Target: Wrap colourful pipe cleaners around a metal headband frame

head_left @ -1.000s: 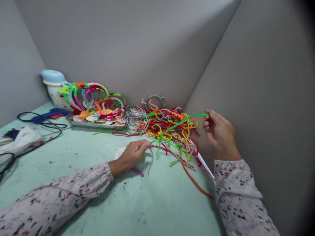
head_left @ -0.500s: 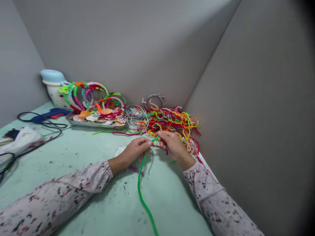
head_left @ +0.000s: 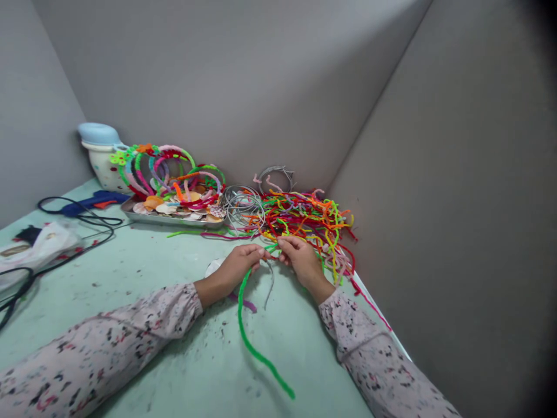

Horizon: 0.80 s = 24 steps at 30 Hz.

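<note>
A long green pipe cleaner (head_left: 243,334) hangs in a curve from my left hand (head_left: 243,264), whose fingers are pinched on it. My right hand (head_left: 302,261) is closed at the fingertips on a green stretch just right of the left fingers. Bits of red show between the two hands, partly hidden by the fingers. Below them a thin grey wire (head_left: 270,287) dangles. Under my left wrist a purple pipe cleaner (head_left: 249,305) and a pale round piece (head_left: 213,266) lie partly covered.
Behind my hands are a heap of coloured pipe cleaners (head_left: 304,212) and wire coils (head_left: 243,206). A metal tray (head_left: 174,220) holds shells and fuzzy rings. Leftward are a blue-lidded container (head_left: 107,165), a blue tool (head_left: 93,201), a black cable (head_left: 102,235) and a plastic bag (head_left: 47,247).
The green pipe cleaner's hanging end has swung upward and its tip now shows. My right hand has shifted slightly left, and the view has moved a little.
</note>
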Motion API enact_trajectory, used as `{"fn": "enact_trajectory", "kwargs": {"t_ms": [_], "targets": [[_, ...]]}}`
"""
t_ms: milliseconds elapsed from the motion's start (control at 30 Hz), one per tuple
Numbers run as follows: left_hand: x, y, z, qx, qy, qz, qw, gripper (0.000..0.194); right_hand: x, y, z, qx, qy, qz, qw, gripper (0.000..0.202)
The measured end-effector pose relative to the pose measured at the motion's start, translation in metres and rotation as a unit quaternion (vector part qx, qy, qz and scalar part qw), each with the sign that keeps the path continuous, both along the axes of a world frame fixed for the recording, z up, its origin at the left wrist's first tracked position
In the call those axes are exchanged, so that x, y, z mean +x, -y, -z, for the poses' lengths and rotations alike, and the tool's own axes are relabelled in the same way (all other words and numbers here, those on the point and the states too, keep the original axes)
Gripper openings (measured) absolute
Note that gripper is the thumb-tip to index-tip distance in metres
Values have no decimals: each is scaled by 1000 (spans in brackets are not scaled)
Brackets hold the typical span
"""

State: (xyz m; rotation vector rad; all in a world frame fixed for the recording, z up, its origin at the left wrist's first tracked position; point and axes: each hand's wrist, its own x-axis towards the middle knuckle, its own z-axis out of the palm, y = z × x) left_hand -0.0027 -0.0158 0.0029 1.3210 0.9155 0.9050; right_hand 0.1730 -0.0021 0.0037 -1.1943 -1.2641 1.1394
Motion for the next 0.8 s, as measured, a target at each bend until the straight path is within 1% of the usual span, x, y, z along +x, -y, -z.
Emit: {"fn": "enact_trajectory", "kwargs": {"t_ms": [100, 300, 467, 567, 700, 800], "targets": [[0, 0, 0, -3, 0, 9, 1000, 32, 2, -1, 1, 2, -8, 9, 1000, 24], [1, 1, 0, 8, -30, 12, 999, 33, 6, -5, 6, 12, -72, -9, 997, 24], [3, 2, 0, 26, -56, 19, 998, 36, 4, -3, 2, -1, -152, -7, 988, 27], [3, 2, 1, 39, -75, 31, 996, 38, 3, -3, 0, -26, -215, -5, 976, 25], [2, 1, 4, 51, -88, 54, 993, 40, 3, -7, 1, -83, -306, 14, 948, 22], [3, 2, 5, 52, -98, 64, 992, 42, 3, -8, 2, -118, -347, 21, 930, 21]]}}
